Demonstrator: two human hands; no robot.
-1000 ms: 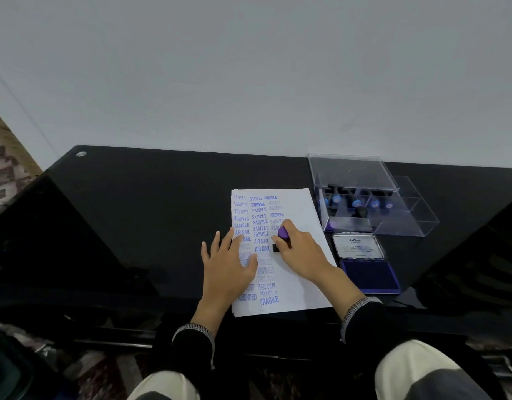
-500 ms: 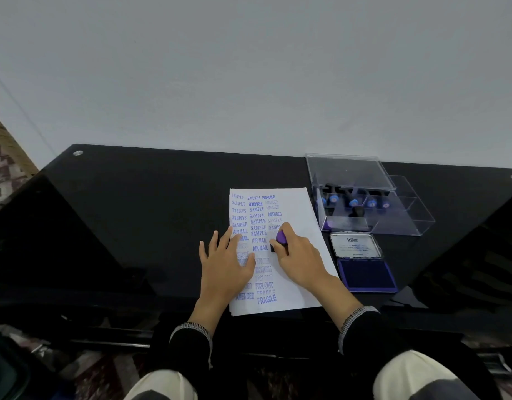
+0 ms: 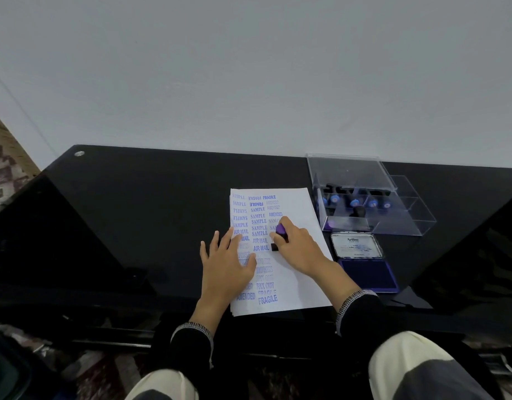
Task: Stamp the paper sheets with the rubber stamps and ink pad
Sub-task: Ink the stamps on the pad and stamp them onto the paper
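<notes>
Pressing stamp (image 3: 280, 236) onto paper (image 3: 304, 215) between hands

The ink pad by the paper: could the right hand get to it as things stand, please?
Probably yes. The ink pad lies open just right of the paper sheets, with nothing visible between it and the right hand. That hand grips a purple rubber stamp, standing on the paper, which it would first lift.

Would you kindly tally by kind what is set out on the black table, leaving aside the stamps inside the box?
Stack of paper sheets: 1
Rubber stamp gripped by the right hand: 1
Open ink pad: 1
Clear plastic box: 1
Total: 4
The left hand rests flat on the sheets.
</notes>
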